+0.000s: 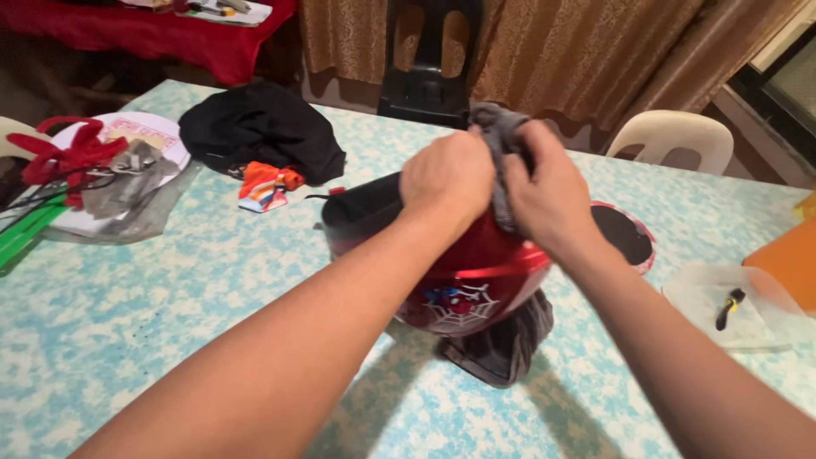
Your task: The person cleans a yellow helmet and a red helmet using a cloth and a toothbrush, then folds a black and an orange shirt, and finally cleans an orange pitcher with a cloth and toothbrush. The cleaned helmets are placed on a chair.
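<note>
Gripping a bunched grey cloth (500,136) between them, both hands sit close together on top of a glossy red rounded helmet (476,276) that rests near the middle of the pale blue-and-white mottled table (170,289). The left hand (448,174) is curled into a fist, knuckles up, closed on the near edge of the cloth; the right hand (548,200) is closed around the cloth's other side, its fingers wrapped into the fabric, so the two hands nearly touch. More of the grey cloth hangs below the helmet on its right side, down to the table. The helmet's front shows a web-and-figure sticker (459,304), and a dark visor (361,208) juts out to its left. Behind the helmet, to the left, lies a crumpled black garment (263,127) with a small orange-and-white folded item (265,187) just beside it. Further left a round white plate (144,136) carries red ribbon (64,157) and grey wrapping. To the right a clear plastic tray (731,314) holds a small black-and-yellow tool (729,306). A black chair (429,59) and a cream plastic chair (676,136) stand beyond the table.
</note>
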